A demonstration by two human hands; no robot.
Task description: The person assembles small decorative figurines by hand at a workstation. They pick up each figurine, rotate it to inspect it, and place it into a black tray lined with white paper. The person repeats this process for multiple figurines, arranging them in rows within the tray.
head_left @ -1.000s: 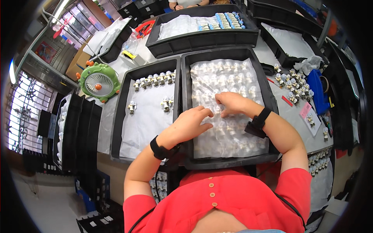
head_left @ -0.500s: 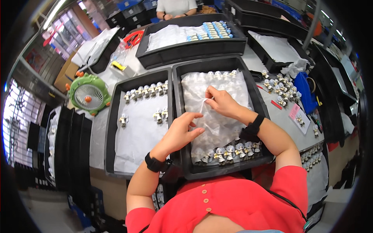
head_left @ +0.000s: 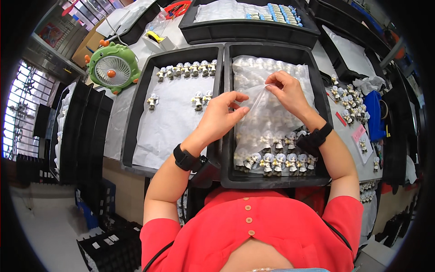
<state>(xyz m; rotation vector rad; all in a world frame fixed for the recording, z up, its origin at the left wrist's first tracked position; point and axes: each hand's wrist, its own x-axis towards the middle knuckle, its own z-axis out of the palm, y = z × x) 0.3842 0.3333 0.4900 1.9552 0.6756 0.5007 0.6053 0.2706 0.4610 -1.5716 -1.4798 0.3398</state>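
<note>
My right hand (head_left: 290,96) pinches a fold of thin white tissue paper (head_left: 253,106) above the right black tray (head_left: 229,122). Under the sheet show the blurred shapes of several figurines. At the tray's near end, uncovered small figurines (head_left: 279,163) with pale hair and white-and-gold clothes lie in rows. My left hand (head_left: 221,117) hovers over the tray's left side, thumb and fingers apart, close to the paper and holding nothing. Whether its fingertips touch the sheet I cannot tell.
A left black tray (head_left: 129,136) holds a row of figurines (head_left: 186,69) and a few more on white paper. A green fan (head_left: 112,68) stands left. Beyond is another tray (head_left: 249,35). At right lie a figurine pile (head_left: 351,102) and a blue tape dispenser (head_left: 374,111).
The paper's near edge has drawn back toward the far side, baring more figurines at the near end. My right hand keeps its pinch. The whole view has tilted downward.
</note>
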